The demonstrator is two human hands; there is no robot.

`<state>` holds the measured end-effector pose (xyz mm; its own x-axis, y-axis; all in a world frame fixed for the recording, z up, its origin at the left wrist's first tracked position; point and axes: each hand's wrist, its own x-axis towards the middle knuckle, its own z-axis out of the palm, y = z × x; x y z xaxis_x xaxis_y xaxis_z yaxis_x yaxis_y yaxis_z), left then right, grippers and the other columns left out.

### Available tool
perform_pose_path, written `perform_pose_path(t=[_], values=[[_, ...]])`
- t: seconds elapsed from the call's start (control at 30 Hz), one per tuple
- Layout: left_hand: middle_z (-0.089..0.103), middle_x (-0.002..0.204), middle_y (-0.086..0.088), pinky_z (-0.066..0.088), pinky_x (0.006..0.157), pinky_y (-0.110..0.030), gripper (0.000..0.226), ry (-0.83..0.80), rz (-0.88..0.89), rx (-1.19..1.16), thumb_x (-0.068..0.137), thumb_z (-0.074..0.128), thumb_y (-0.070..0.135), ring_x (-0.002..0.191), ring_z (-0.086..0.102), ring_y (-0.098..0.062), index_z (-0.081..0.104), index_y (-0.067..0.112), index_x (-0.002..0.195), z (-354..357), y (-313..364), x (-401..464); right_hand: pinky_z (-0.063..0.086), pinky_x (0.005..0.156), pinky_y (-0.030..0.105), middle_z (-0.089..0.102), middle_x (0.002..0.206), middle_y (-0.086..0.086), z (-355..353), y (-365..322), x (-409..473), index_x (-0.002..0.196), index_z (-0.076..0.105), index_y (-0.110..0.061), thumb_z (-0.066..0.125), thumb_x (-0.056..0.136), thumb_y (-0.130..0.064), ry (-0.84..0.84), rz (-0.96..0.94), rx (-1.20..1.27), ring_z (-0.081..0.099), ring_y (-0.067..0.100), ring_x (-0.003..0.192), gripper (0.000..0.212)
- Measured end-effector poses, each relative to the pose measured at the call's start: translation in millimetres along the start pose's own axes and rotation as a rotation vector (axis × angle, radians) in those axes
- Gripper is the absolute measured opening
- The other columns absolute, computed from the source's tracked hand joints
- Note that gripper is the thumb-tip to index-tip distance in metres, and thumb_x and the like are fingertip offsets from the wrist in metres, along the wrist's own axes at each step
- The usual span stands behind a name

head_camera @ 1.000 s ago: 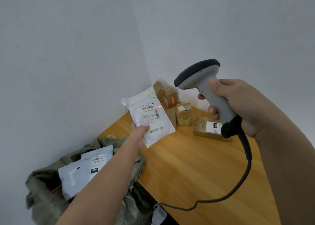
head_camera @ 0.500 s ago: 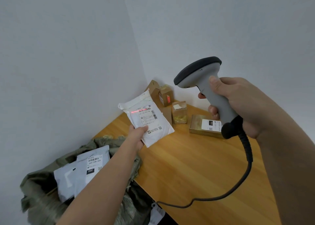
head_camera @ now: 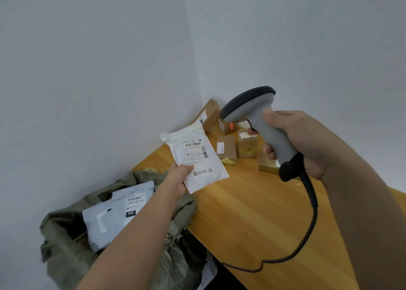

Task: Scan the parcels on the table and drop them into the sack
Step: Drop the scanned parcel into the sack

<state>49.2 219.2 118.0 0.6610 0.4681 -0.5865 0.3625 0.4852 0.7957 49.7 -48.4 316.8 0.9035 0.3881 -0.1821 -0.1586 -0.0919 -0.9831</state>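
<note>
Left hand [head_camera: 179, 178] first: from the head camera I see it pinching the lower edge of a white plastic mailer parcel with a printed barcode label [head_camera: 195, 157], thumb on the label side, holding it raised over the near-left corner of the light wooden counter [head_camera: 252, 212], label facing me. Right hand [head_camera: 307, 142] is wrapped around the handle of a grey handheld barcode scanner with a black head [head_camera: 261, 118], its head aimed toward the mailer; I can make out a faint red spot near the label's upper right. A black coiled cable [head_camera: 307, 223] hangs from the handle and loops across the counter. Below the left forearm an olive-green woven sack [head_camera: 66, 252] sits open beside the counter, with grey plastic mailers [head_camera: 114, 215] lying in its mouth. Several small brown cardboard boxes [head_camera: 226, 150] stand at the counter's far corner against the walls.
</note>
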Motion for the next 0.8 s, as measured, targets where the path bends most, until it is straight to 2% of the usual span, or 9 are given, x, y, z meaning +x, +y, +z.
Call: perform_pose_path(t=[0.13, 0.23, 0.3, 0.37, 0.47, 0.57, 0.63, 0.67, 0.8], values=[[0.061, 0.125, -0.019, 0.058, 0.072, -0.050, 0.048, 0.078, -0.028, 0.209, 0.092, 0.058, -0.003, 0.102, 0.064, -0.039, 0.046, 0.004, 0.137, -51, 12, 16, 0.047, 0.050, 0.026, 0.055, 0.077, 0.012, 41, 10, 16, 0.108, 0.061, -0.004, 0.052, 0.100, -0.039, 0.022, 0.090, -0.032, 0.054, 0.013, 0.051, 0.037], [0.056, 0.129, -0.020, 0.052, 0.085, -0.048, 0.046, 0.189, 0.009, 0.416, 0.093, 0.057, -0.002, 0.108, 0.059, -0.039, 0.043, 0.000, 0.137, -104, 20, 30, 0.046, 0.053, 0.028, 0.053, 0.078, 0.011, 79, 20, 30, 0.111, 0.060, -0.002, 0.057, 0.097, -0.038, 0.015, 0.104, -0.069, 0.052, 0.014, 0.054, 0.038], [0.057, 0.127, -0.021, 0.051, 0.086, -0.048, 0.040, 0.233, -0.003, 0.480, 0.092, 0.054, -0.005, 0.105, 0.059, -0.040, 0.045, -0.001, 0.131, -146, 24, 40, 0.046, 0.054, 0.028, 0.053, 0.082, 0.011, 105, 26, 39, 0.111, 0.061, -0.001, 0.058, 0.096, -0.037, 0.006, 0.115, -0.076, 0.053, 0.013, 0.054, 0.039], [0.060, 0.123, -0.023, 0.051, 0.088, -0.052, 0.038, 0.236, -0.037, 0.513, 0.089, 0.055, -0.008, 0.102, 0.061, -0.041, 0.049, -0.002, 0.126, -184, 27, 50, 0.047, 0.055, 0.029, 0.053, 0.081, 0.010, 130, 31, 48, 0.109, 0.061, -0.003, 0.060, 0.096, -0.037, -0.012, 0.128, -0.074, 0.053, 0.013, 0.056, 0.037], [0.061, 0.114, -0.022, 0.051, 0.086, -0.048, 0.033, 0.204, -0.097, 0.663, 0.090, 0.055, -0.007, 0.098, 0.061, -0.038, 0.052, 0.002, 0.122, -229, 36, 57, 0.046, 0.055, 0.030, 0.053, 0.078, 0.008, 162, 37, 60, 0.107, 0.062, -0.003, 0.061, 0.096, -0.036, -0.032, 0.139, -0.073, 0.053, 0.014, 0.057, 0.035], [0.053, 0.136, -0.019, 0.046, 0.101, -0.048, 0.062, 0.135, -0.184, 0.928, 0.086, 0.070, 0.009, 0.119, 0.055, -0.037, 0.042, 0.003, 0.141, -261, 39, 75, 0.047, 0.053, 0.027, 0.052, 0.081, 0.009, 184, 42, 70, 0.109, 0.061, -0.003, 0.060, 0.096, -0.035, -0.033, 0.158, -0.083, 0.053, 0.014, 0.058, 0.034], [0.039, 0.148, -0.018, 0.040, 0.108, -0.048, 0.092, 0.227, -0.198, 1.093, 0.077, 0.081, 0.030, 0.133, 0.041, -0.036, 0.030, 0.006, 0.150, -273, 33, 91, 0.048, 0.054, 0.028, 0.053, 0.081, 0.009, 192, 46, 75, 0.109, 0.061, -0.004, 0.061, 0.095, -0.036, -0.017, 0.174, -0.098, 0.054, 0.015, 0.059, 0.034], [0.034, 0.151, -0.018, 0.037, 0.111, -0.047, 0.097, 0.282, -0.185, 1.138, 0.074, 0.081, 0.037, 0.136, 0.035, -0.036, 0.028, 0.008, 0.150, -274, 31, 97, 0.048, 0.055, 0.029, 0.054, 0.081, 0.010, 194, 47, 77, 0.109, 0.061, -0.005, 0.061, 0.095, -0.036, -0.004, 0.179, -0.103, 0.054, 0.016, 0.060, 0.034], [0.028, 0.149, -0.021, 0.033, 0.111, -0.049, 0.081, 0.284, -0.042, 1.149, 0.074, 0.068, 0.036, 0.135, 0.028, -0.039, 0.036, 0.011, 0.144, -248, 35, 99, 0.047, 0.053, 0.028, 0.057, 0.090, 0.009, 190, 51, 80, 0.108, 0.061, -0.007, 0.062, 0.095, -0.031, 0.093, 0.179, -0.065, 0.053, 0.015, 0.058, 0.027]])
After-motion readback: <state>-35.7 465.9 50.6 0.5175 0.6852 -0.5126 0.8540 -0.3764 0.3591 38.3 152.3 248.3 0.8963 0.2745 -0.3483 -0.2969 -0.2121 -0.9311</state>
